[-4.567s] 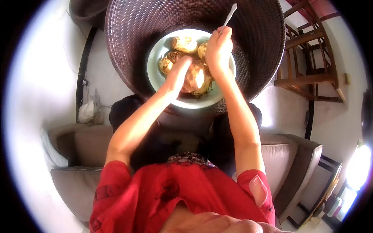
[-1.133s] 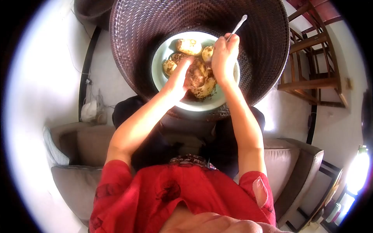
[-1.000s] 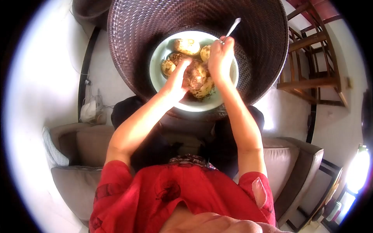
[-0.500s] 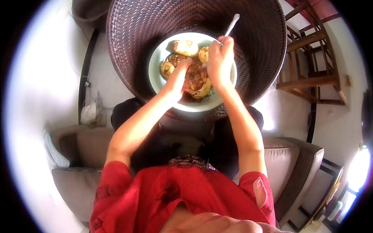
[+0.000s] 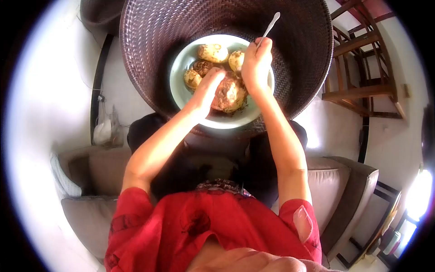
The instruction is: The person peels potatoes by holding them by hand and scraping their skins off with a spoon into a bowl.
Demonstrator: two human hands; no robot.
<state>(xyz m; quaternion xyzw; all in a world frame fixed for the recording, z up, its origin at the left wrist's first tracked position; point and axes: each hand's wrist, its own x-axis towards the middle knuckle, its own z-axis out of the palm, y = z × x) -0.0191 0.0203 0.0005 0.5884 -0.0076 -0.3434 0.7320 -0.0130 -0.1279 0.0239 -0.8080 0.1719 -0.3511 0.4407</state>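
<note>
My left hand (image 5: 207,94) cups the brown tuber (image 5: 228,94) within the rim of the pale bowl (image 5: 222,123), seemingly to steady it; my right hand (image 5: 257,65) grasps a metal utensil (image 5: 273,24) close beside.

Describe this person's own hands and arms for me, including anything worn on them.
The left hand and right hand are bare, with no gloves or watch visible. The left sleeve is red, short and marked with dark, print-like patterns. The right sleeve is also short and red, with a pointed oval on it; whether patch or opening, I cannot tell.
</note>
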